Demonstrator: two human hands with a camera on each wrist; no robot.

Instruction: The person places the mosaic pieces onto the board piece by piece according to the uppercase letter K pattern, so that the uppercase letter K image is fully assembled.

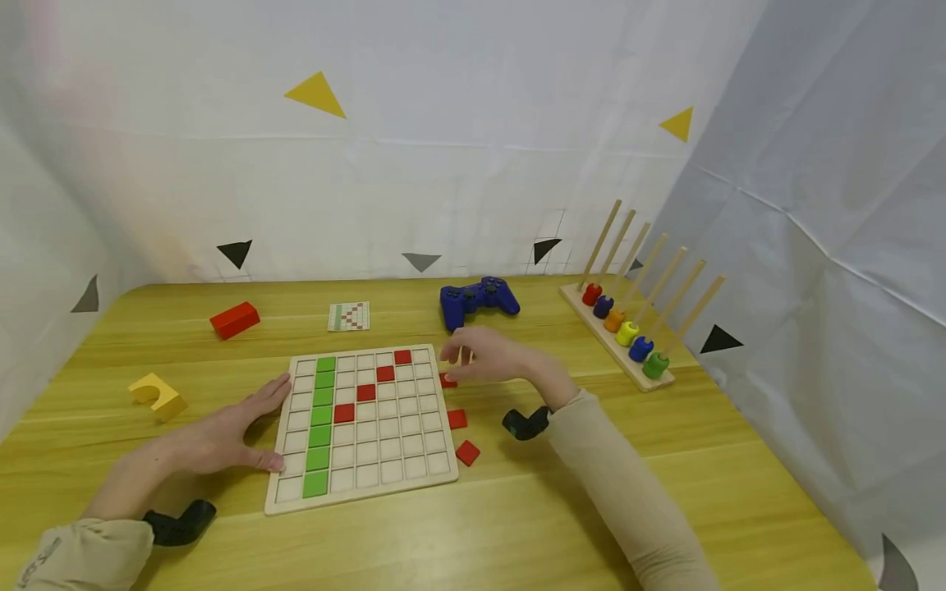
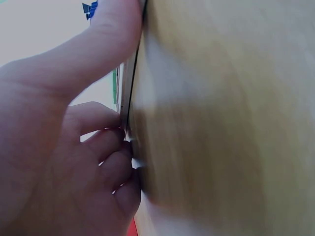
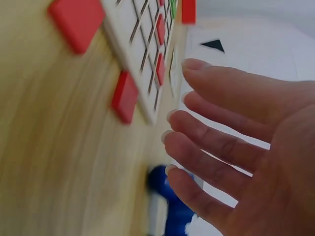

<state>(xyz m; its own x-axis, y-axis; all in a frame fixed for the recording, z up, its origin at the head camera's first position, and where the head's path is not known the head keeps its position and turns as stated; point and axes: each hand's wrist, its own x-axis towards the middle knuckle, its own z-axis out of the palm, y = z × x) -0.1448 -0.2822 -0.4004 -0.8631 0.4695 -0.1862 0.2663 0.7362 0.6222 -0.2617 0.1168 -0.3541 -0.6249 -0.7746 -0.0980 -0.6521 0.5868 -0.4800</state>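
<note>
On the yellow wooden tabletop (image 1: 517, 525) a pale square wooden grid board (image 1: 362, 427) is lain flat near the front edge, steadied at its left rim by the left hand (image 1: 222, 435), fingers straight and pressed flat. A green column and a red diagonal of tiles are already seated in it. Just off the board's right edge, the right hand (image 1: 488, 357) is held open over a small flat red square tile (image 1: 447, 380), nothing gripped. Such a tile is judged light, stiff and thin, best pinched by opposite edges. Free room is left to the right, before the wooden peg rack (image 1: 617, 336).
</note>
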